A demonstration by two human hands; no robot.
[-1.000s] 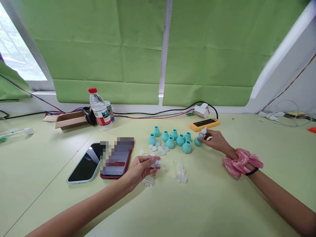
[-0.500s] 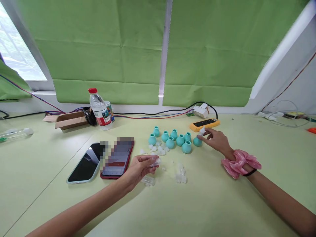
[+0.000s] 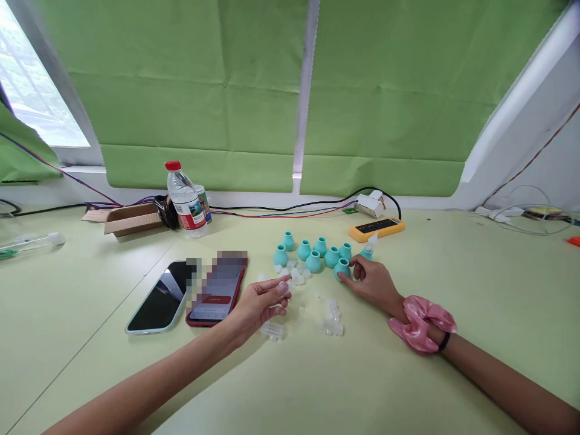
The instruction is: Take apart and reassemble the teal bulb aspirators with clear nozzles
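Observation:
My left hand (image 3: 265,302) is closed in a pinch on a small translucent plastic piece (image 3: 283,287), mostly covered by the fingertips. With thumb and fingers my right hand (image 3: 369,279) grips a turquoise bulb (image 3: 342,269), round-bottomed with an open neck, at the front of a group of similar bulbs (image 3: 313,261). Just behind that hand, another turquoise bulb (image 3: 367,253) carries a white pointed tip (image 3: 373,239) in its neck. Small translucent caps (image 3: 296,275) lie between my left hand and the bulbs. Clear plastic tube pieces (image 3: 333,319) rest nearer to me, with more (image 3: 272,330) below my left hand.
Two phones lie at the left, one pale-edged (image 3: 158,299) and one in a red case (image 3: 215,302). Behind them stand a water bottle (image 3: 188,208) and an open cardboard box (image 3: 133,220). A yellow power strip (image 3: 377,229) and cables are at the back.
My right hand has let go of the white tip, now standing in the rightmost bulb, and moved left and nearer to grip the front bulb. My left hand stays nearly in place.

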